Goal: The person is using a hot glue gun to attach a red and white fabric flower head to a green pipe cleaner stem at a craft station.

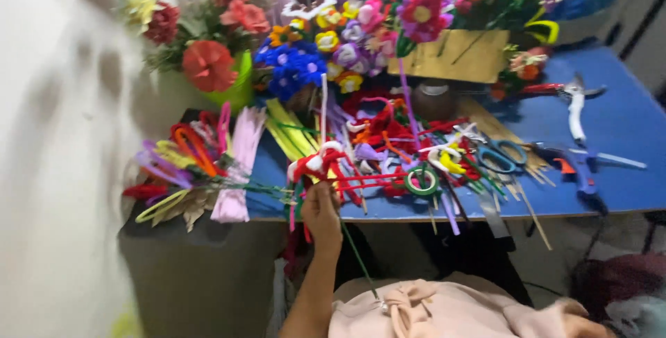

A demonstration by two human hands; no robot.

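My left hand (321, 216) reaches up from the bottom of the head view and grips a pipe-cleaner flower (316, 163) with red and white loops at its top. A thin green stem (356, 258) runs from the hand down toward my pale pink top. The hand sits at the front edge of the blue table (617, 126), just before a heap of loose coloured pipe cleaners (388, 147). My right hand is out of sight.
A green tape roll (421, 180), blue-handled scissors (501, 156), a blue glue gun (581, 166) and pruning shears (574, 105) lie on the table. Handmade flower bouquets fill the back, some in a green pot (239, 88) and a yellow box (461, 57). A white wall stands left.
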